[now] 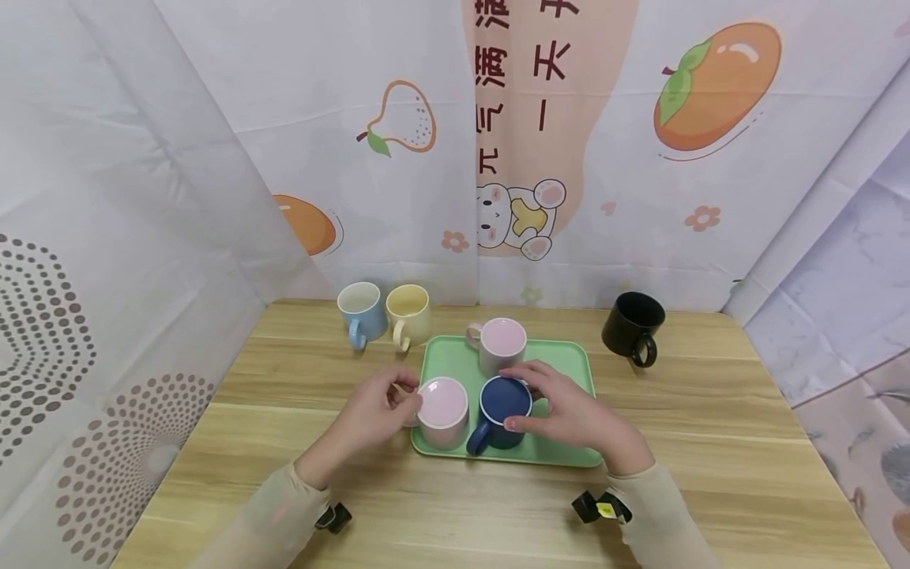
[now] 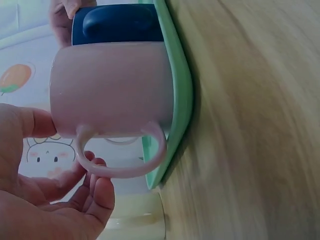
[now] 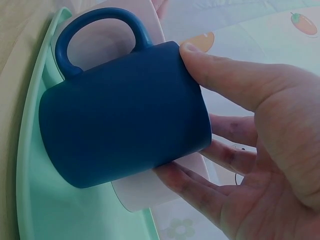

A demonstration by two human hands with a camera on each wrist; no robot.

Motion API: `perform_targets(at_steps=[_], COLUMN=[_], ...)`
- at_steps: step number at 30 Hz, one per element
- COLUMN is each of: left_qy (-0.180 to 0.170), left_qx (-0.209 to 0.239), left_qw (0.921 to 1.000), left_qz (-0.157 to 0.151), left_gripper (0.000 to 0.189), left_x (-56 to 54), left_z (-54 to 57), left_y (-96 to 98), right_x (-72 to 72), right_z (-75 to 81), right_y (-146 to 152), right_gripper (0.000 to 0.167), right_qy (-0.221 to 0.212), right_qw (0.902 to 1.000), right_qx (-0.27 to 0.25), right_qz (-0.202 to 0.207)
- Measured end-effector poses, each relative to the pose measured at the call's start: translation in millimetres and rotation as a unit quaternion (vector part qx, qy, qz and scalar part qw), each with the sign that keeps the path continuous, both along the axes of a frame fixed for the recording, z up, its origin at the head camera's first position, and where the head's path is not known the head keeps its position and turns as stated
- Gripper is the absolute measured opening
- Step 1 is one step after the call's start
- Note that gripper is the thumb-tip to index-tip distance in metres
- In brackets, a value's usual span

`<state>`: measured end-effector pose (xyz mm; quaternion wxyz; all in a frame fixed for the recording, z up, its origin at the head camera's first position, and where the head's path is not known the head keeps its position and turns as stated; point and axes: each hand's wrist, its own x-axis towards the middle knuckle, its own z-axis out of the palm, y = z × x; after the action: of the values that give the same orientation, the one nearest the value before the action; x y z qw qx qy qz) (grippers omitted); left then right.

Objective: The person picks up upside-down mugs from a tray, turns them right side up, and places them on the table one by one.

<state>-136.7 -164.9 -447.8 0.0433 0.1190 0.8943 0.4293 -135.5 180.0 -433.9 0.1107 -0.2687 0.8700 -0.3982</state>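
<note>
A pink mug (image 1: 444,423) stands at the front left of a green tray (image 1: 562,456). My left hand (image 1: 380,405) is at its left side; in the left wrist view the thumb (image 2: 37,122) presses near the rim while curled fingertips touch the handle (image 2: 122,171). Right beside this mug, my right hand (image 1: 562,407) grips a dark blue mug (image 3: 125,115) near its rim, thumb on one side and fingers on the other. The blue mug's handle (image 1: 479,437) points toward the front left. Behind them on the tray is a second pink mug (image 1: 498,359), its handle to the left.
A light blue mug (image 1: 368,318) and a pale yellow mug (image 1: 419,324) stand side by side at the table's back left. A black mug (image 1: 626,328) stands at the back right, beyond the tray. A printed curtain (image 1: 569,276) hangs along the rear edge of the wooden table (image 1: 455,521).
</note>
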Motion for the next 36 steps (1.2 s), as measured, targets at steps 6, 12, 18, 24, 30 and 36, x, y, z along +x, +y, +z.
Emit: perform_targets(at_steps=[6,12,18,24,30,36], left_qy=[0.021,0.024,0.03,0.036,0.046,0.077], left_qx=[-0.009,0.007,0.013,0.011,-0.003,-0.041], left_qw=[0.9997,0.9994,0.9984,0.9967,0.994,0.9897], left_qz=[-0.007,-0.023,-0.045,-0.072,-0.099,-0.114], left_gripper=[0.011,0.007,0.006,0.007,0.013,0.018], left_x=[4.3,7.5,7.8,5.7,3.3,1.4], left_z=[-3.0,-8.1,-13.2,-14.4,-13.9,-14.0], left_y=[-3.4,-8.8,-15.0,-17.9,-18.5,-19.4], right_x=[0.1,-0.5,0.2,0.5,0.1,-0.7], right_z=[-0.8,-1.5,-1.9,-2.4,-3.0,-3.9], right_y=[0,0,0,1,1,1], right_gripper=[0.072,0.072,0.071,0.071,0.072,0.071], right_qy=[0.004,0.011,0.01,0.009,0.008,0.009], right_qw=[1.0,0.9999,0.9999,0.9999,0.9999,0.9999], right_qx=[0.003,-0.006,-0.009,-0.007,-0.007,-0.005], right_qz=[0.0,0.006,0.006,0.002,0.004,0.004])
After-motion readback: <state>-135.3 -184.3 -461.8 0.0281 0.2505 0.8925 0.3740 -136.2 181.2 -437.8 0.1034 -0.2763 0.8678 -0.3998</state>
